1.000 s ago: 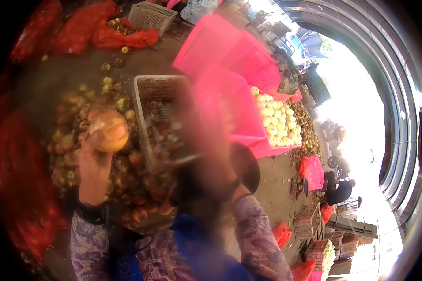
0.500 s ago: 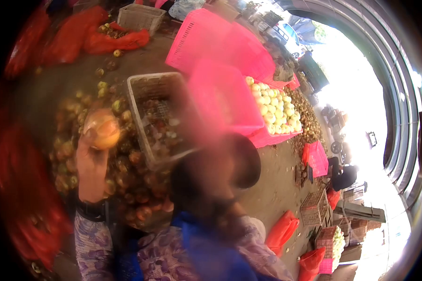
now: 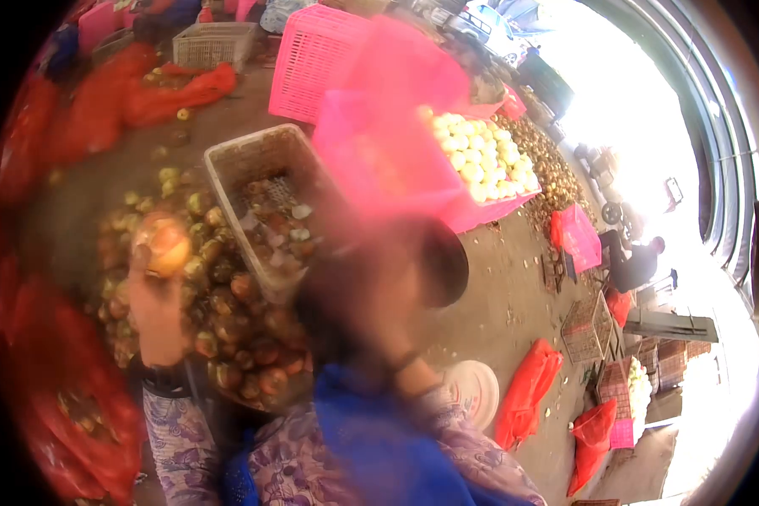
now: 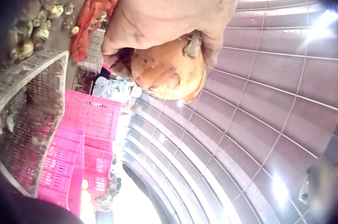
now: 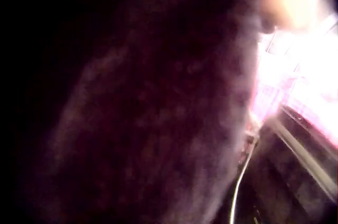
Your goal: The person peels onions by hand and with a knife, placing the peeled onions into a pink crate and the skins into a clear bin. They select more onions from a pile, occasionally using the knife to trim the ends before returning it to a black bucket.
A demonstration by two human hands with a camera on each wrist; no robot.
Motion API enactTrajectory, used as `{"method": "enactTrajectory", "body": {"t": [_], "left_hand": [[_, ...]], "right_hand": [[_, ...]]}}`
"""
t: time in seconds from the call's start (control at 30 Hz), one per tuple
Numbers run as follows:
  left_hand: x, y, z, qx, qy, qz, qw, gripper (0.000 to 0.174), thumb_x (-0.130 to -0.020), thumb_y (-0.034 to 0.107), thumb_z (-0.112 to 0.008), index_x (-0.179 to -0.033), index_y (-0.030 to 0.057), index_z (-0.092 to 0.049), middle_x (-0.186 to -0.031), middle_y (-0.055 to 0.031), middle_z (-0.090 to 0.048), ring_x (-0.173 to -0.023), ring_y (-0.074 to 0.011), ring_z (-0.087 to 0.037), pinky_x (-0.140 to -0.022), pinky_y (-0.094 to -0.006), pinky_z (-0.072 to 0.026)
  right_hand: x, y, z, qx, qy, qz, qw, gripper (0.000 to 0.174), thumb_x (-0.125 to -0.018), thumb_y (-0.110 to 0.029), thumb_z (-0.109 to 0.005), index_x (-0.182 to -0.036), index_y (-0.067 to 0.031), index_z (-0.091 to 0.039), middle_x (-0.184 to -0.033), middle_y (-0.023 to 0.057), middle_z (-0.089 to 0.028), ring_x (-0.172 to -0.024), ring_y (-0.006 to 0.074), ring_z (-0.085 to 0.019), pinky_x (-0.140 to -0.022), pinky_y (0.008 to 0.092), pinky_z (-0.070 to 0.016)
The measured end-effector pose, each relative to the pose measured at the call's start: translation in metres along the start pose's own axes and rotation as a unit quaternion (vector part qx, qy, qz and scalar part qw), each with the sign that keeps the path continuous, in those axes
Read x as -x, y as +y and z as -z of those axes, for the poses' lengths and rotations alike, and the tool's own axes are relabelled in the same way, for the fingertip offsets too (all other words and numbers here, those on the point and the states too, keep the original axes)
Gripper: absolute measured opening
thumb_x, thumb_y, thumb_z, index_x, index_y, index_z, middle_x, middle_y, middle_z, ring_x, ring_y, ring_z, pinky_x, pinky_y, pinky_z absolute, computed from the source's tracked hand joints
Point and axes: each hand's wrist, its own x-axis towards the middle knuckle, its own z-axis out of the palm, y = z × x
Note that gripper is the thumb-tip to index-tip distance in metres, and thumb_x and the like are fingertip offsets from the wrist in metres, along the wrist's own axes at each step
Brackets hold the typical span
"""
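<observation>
In the head view my left hand [image 3: 156,312] holds up an onion [image 3: 167,246] with loose orange skin, above a heap of onions [image 3: 253,363] on the ground. The left wrist view shows the fingers curled round this onion [image 4: 166,73], its dry neck by the thumb side. My right hand [image 3: 386,325] is a blur close to the head camera, in front of dark round shapes; its fingers cannot be made out. Dark purplish blur fills most of the right wrist view, with a pale rounded shape [image 5: 296,0] at the top right.
A dirty off-white crate [image 3: 234,226] with scraps inside stands right of the heap. Beyond it are pink crates [image 3: 312,63], one filled with peeled onions [image 3: 481,160]. Red mesh bags [image 3: 76,371] lie at the left. A white round lid or bucket [image 3: 474,392] is by my right sleeve.
The view has turned, so crates and bags shift leftward and down on the right side. My left hand still holds the onion. The right forearm has moved lower, and the white round thing has come into view.
</observation>
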Motion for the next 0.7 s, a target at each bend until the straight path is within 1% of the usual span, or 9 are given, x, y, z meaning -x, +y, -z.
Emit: {"method": "enactTrajectory", "body": {"t": [0.13,0.2,0.23,0.33,0.4,0.43,0.5,0.6,0.7], "left_hand": [[0.004,0.003,-0.012,0.009,-0.017,0.007,1.000,0.053,-0.084,0.019,-0.076,-0.128,0.0009,-0.054,-0.131,-0.0140,-0.057,-0.119,-0.0309,-0.058,-0.091,-0.0479,-0.0578],[0.007,0.005,-0.021,0.008,-0.033,0.006,0.999,0.047,-0.086,0.017,-0.074,-0.127,0.0015,-0.056,-0.130,-0.0141,-0.058,-0.119,-0.0315,-0.059,-0.093,-0.0488,-0.0579],[0.008,0.005,-0.021,0.015,-0.033,0.007,0.999,0.043,-0.087,0.016,-0.073,-0.125,0.0027,-0.057,-0.131,-0.0144,-0.058,-0.120,-0.0317,-0.058,-0.093,-0.0499,-0.0578],[-0.001,0.005,-0.006,0.018,-0.047,0.019,0.999,0.043,-0.086,0.016,-0.075,-0.124,0.0044,-0.058,-0.131,-0.0143,-0.058,-0.119,-0.0317,-0.059,-0.093,-0.0504,-0.0578],[-0.002,0.005,-0.001,0.019,-0.022,0.017,0.999,0.043,-0.085,0.015,-0.076,-0.123,0.0051,-0.059,-0.131,-0.0141,-0.058,-0.122,-0.0323,-0.056,-0.094,-0.0509,-0.0568],[-0.001,0.005,-0.004,0.010,-0.002,0.000,1.000,0.043,-0.085,0.016,-0.076,-0.123,0.0050,-0.058,-0.132,-0.0147,-0.057,-0.123,-0.0329,-0.055,-0.095,-0.0523,-0.0558],[0.002,0.006,-0.013,0.000,0.012,-0.013,1.000,0.044,-0.085,0.016,-0.076,-0.123,0.0049,-0.058,-0.132,-0.0152,-0.057,-0.124,-0.0336,-0.054,-0.096,-0.0536,-0.0549],[0.017,0.017,-0.037,0.053,-0.024,0.031,0.998,0.057,-0.086,0.021,-0.075,-0.133,0.0035,-0.050,-0.139,-0.0161,-0.051,-0.124,-0.0352,-0.053,-0.097,-0.0577,-0.0506],[0.002,0.038,0.000,0.084,-0.013,0.044,0.995,0.063,-0.085,0.023,-0.076,-0.137,0.0023,-0.046,-0.140,-0.0169,-0.050,-0.128,-0.0349,-0.050,-0.100,-0.0548,-0.0459]], "right_hand": [[-0.014,-0.015,-0.009,-0.023,0.053,-0.005,0.998,0.022,-0.089,-0.016,-0.063,-0.101,0.0022,-0.060,-0.085,0.0144,-0.062,-0.073,0.0217,-0.059,-0.069,0.0371,-0.0486],[-0.023,-0.013,-0.023,-0.032,0.073,-0.020,0.997,0.020,-0.090,-0.012,-0.063,-0.104,0.0018,-0.060,-0.086,0.0131,-0.063,-0.074,0.0189,-0.059,-0.068,0.0346,-0.0482],[-0.026,-0.017,-0.030,0.012,0.080,0.117,0.990,0.023,-0.090,-0.010,-0.062,-0.109,0.0016,-0.059,-0.086,0.0123,-0.063,-0.073,0.0191,-0.060,-0.066,0.0332,-0.0481],[-0.016,-0.032,-0.036,0.109,0.078,0.329,0.935,0.041,-0.085,-0.007,-0.066,-0.125,0.0001,-0.055,-0.084,0.0081,-0.064,-0.070,0.0177,-0.063,-0.062,0.0294,-0.0489],[0.007,-0.081,-0.031,0.326,-0.060,0.365,0.870,0.047,-0.083,-0.008,-0.066,-0.129,-0.0011,-0.055,-0.085,0.0069,-0.065,-0.072,0.0167,-0.064,-0.064,0.0288,-0.0512],[0.011,-0.070,-0.035,0.326,-0.054,0.362,0.872,0.047,-0.083,-0.008,-0.066,-0.129,-0.0011,-0.055,-0.085,0.0069,-0.065,-0.072,0.0167,-0.064,-0.064,0.0288,-0.0512],[0.014,-0.041,-0.055,0.359,-0.068,0.414,0.834,0.050,-0.082,-0.009,-0.063,-0.131,-0.0020,-0.054,-0.085,0.0059,-0.063,-0.071,0.0147,-0.064,-0.060,0.0284,-0.0512],[0.017,-0.053,-0.057,0.360,-0.085,0.475,0.798,0.049,-0.084,-0.010,-0.058,-0.131,-0.0007,-0.053,-0.081,0.0049,-0.059,-0.067,0.0154,-0.062,-0.058,0.0281,-0.0509],[0.018,-0.048,-0.059,0.383,-0.095,0.499,0.772,0.053,-0.081,-0.011,-0.059,-0.132,0.0011,-0.053,-0.078,0.0035,-0.056,-0.067,0.0158,-0.061,-0.059,0.0277,-0.0506]]}}
